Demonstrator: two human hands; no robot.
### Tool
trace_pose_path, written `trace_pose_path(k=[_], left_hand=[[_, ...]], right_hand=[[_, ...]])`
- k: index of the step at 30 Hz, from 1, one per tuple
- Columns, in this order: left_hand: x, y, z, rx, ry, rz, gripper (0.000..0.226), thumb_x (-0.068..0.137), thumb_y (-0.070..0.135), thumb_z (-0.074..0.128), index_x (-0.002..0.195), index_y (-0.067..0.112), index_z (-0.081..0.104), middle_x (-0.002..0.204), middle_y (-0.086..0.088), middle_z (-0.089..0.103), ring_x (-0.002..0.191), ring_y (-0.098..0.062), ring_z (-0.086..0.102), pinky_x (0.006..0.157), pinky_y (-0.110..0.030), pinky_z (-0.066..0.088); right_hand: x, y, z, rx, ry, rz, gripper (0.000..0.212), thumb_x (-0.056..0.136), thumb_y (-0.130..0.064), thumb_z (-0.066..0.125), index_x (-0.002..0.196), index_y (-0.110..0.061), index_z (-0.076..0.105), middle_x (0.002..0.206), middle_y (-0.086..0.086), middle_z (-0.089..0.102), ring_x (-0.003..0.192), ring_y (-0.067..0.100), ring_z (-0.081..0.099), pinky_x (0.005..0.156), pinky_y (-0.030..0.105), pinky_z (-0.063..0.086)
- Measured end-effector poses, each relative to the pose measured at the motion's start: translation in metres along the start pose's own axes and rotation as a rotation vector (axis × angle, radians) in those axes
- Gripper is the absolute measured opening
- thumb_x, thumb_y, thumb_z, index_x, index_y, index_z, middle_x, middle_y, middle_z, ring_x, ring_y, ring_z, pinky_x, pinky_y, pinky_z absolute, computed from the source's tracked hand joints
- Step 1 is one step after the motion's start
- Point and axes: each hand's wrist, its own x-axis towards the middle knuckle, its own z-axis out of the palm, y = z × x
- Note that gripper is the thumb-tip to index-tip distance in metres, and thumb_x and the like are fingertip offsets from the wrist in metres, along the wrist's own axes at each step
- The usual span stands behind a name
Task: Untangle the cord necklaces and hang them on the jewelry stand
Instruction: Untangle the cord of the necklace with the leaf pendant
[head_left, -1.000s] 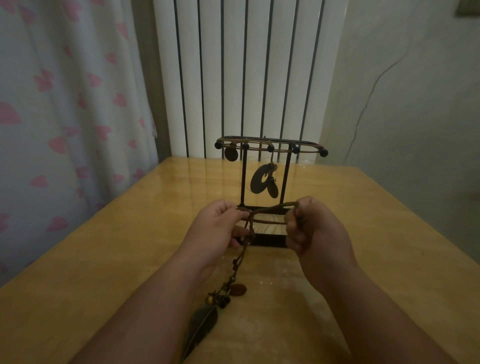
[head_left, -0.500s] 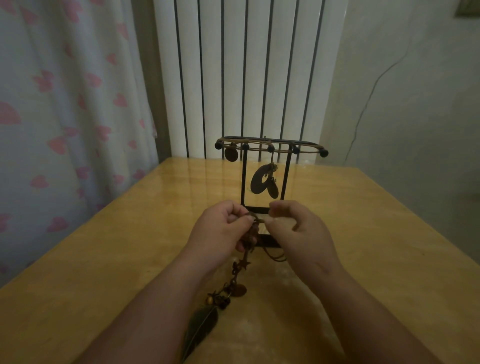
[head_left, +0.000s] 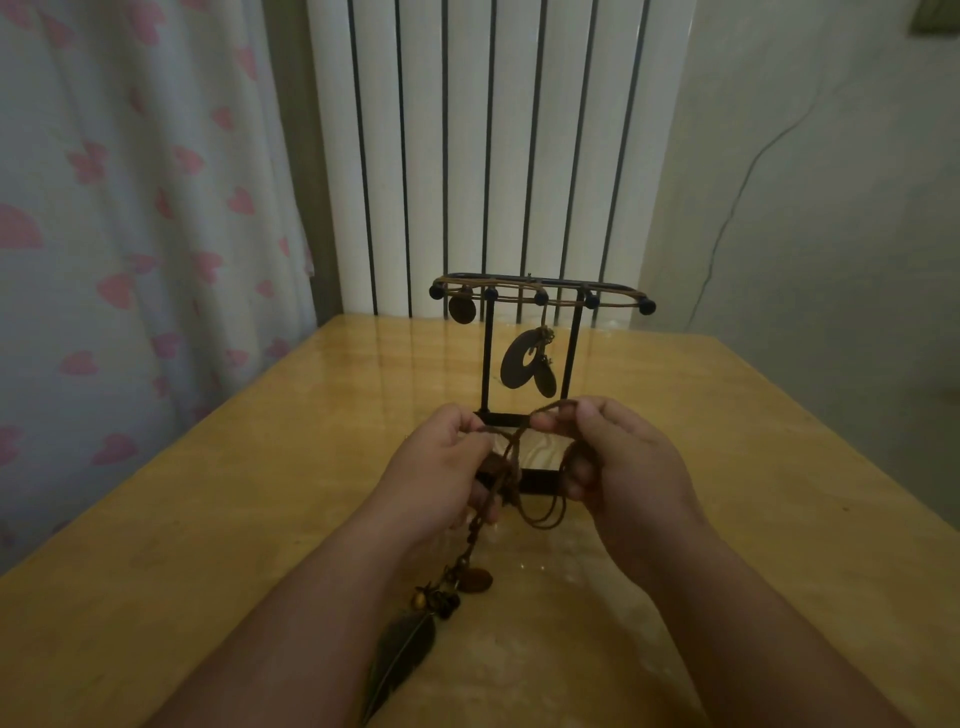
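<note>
A black metal jewelry stand (head_left: 540, 299) stands at the middle of the wooden table (head_left: 208, 519). Cord necklaces are draped along its top bar, with a dark disc pendant (head_left: 522, 364) and a small round pendant (head_left: 461, 309) hanging down. In front of the stand's base, my left hand (head_left: 441, 467) and my right hand (head_left: 623, 467) both pinch a brown cord necklace (head_left: 524, 499). Loops of cord sag between the hands. Its beaded strand hangs from my left hand and ends in a feather pendant (head_left: 400, 654) lying on the table.
A white ribbed radiator (head_left: 493, 156) stands behind the table's far edge. A curtain with pink hearts (head_left: 130, 208) hangs at the left, and a plain wall (head_left: 831, 208) is at the right.
My hands came together half a second ago and have now moved slightly apart, drawing the cord out into loops between them. The feather pendant stays on the table.
</note>
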Motion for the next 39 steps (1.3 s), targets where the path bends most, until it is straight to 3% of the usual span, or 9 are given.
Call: trace_pose_path(k=[4,7,11,17,19,24,28,33,39], left_hand=[[0.001,0.0,0.0,0.01,-0.01,-0.02,0.011,0.101,0.025,0.046,0.096,0.023,0.055,0.085,-0.004,0.076,0.054,-0.015,0.063,0.038,-0.019,0.035],[0.001,0.001,0.0,0.056,-0.005,-0.003,0.008,0.1,0.025,0.049,0.099,0.023,0.057,0.088,-0.003,0.075,0.056,-0.013,0.063,0.039,-0.016,0.037],[0.001,-0.002,-0.001,0.082,0.008,0.027,0.005,0.098,0.026,0.056,0.098,0.025,0.061,0.08,0.0,0.073,0.053,-0.007,0.061,0.041,-0.015,0.038],[0.0,-0.001,0.0,0.072,0.024,0.037,0.01,0.098,0.018,0.054,0.097,0.024,0.062,0.083,0.001,0.072,0.059,-0.003,0.059,0.048,-0.015,0.04],[0.0,0.0,0.0,0.067,0.034,0.059,0.013,0.098,0.016,0.055,0.094,0.024,0.063,0.082,0.004,0.071,0.064,-0.004,0.059,0.052,-0.015,0.04],[-0.004,0.001,-0.001,0.01,0.04,0.151,0.02,0.092,0.011,0.063,0.089,0.029,0.071,0.084,0.009,0.073,0.076,-0.004,0.068,0.064,-0.019,0.052],[-0.006,0.002,-0.003,-0.039,0.042,0.213,0.024,0.089,0.006,0.066,0.087,0.029,0.075,0.085,0.01,0.075,0.082,-0.005,0.07,0.073,-0.023,0.058],[-0.007,0.003,-0.004,-0.06,0.046,0.262,0.03,0.092,0.003,0.06,0.091,0.029,0.074,0.083,0.011,0.074,0.08,-0.004,0.069,0.071,-0.017,0.055],[-0.004,0.0,-0.004,-0.108,0.087,0.301,0.026,0.091,0.002,0.061,0.092,0.026,0.072,0.087,0.003,0.073,0.084,-0.011,0.069,0.075,-0.026,0.056]], right_hand=[[0.0,-0.005,0.0,0.145,0.001,0.043,0.025,0.099,-0.019,0.039,0.093,-0.009,0.061,0.096,0.009,0.075,0.054,0.013,0.04,0.055,0.03,0.035],[0.0,-0.005,-0.002,0.182,-0.024,0.04,0.026,0.099,-0.018,0.037,0.083,-0.011,0.057,0.097,0.008,0.075,0.053,0.012,0.04,0.055,0.029,0.036],[0.001,-0.005,-0.002,0.269,-0.084,0.014,0.024,0.101,-0.018,0.035,0.083,-0.012,0.05,0.104,0.007,0.074,0.058,0.013,0.042,0.057,0.029,0.039],[0.002,-0.007,-0.007,0.367,0.004,-0.063,0.024,0.102,-0.019,0.033,0.085,-0.015,0.051,0.107,0.007,0.073,0.064,0.015,0.044,0.064,0.033,0.036],[0.002,-0.006,-0.007,0.306,0.035,-0.064,0.025,0.102,-0.018,0.034,0.086,-0.014,0.053,0.105,0.006,0.073,0.064,0.014,0.045,0.063,0.032,0.038],[0.007,0.005,-0.008,-0.199,0.127,-0.128,0.022,0.103,-0.015,0.041,0.097,-0.019,0.061,0.098,-0.017,0.071,0.068,0.009,0.057,0.053,0.015,0.05],[0.005,0.004,-0.007,-0.176,0.158,-0.114,0.025,0.103,-0.021,0.041,0.096,-0.019,0.065,0.091,-0.006,0.069,0.065,0.0,0.058,0.054,0.013,0.05],[0.004,0.003,-0.005,-0.064,0.143,-0.107,0.023,0.101,-0.023,0.045,0.095,-0.013,0.065,0.084,0.0,0.063,0.078,0.015,0.061,0.076,0.033,0.056],[0.008,0.007,-0.007,-0.051,0.144,-0.131,0.021,0.1,-0.021,0.047,0.096,-0.015,0.067,0.087,0.001,0.069,0.087,0.017,0.068,0.08,0.032,0.057]])
